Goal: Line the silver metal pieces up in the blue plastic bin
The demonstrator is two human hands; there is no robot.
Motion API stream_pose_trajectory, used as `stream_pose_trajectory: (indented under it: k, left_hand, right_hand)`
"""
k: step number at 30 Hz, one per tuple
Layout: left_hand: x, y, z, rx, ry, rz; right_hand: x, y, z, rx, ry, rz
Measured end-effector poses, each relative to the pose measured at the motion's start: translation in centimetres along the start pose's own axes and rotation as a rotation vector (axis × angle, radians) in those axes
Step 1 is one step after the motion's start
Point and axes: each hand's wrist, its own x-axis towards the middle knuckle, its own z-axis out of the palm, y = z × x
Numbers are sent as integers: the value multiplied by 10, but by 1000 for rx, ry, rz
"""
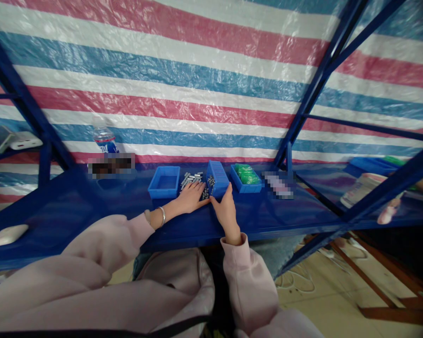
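My right hand grips the near end of a blue plastic bin, which is tipped on its side with its opening facing left. Small metal parts show inside its mouth, and more spill onto the table below it. My left hand lies flat with fingers stretched over a pile of short silvery metal pins, just left of the tipped bin. An upright blue bin with nothing visible inside stands left of the pile. To the right, another blue bin holds green plastic-wrapped items.
A clear bottle stands at the back left of the blue table. A white rounded object lies near the left front edge. Blue frame posts rise at both sides. Another person's hand is at far right.
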Motion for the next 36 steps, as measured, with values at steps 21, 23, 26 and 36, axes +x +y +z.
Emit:
stream_pose_trajectory:
  k: [21,23,26,36]
  left_hand:
    - [1,-1,2,-36,10,-3]
    - [2,-1,1,-43,12,1]
    - [1,0,-1,-39,5,10]
    - [1,-1,-1,-71,-6,24]
  right_hand:
    - [-4,-11,-8,-75,-6,-44]
    - [-3,-8,-6,-36,4,-92]
    - [-3,-4,-3,15,8,-173]
    - [-1,0,0,17,-142,-378]
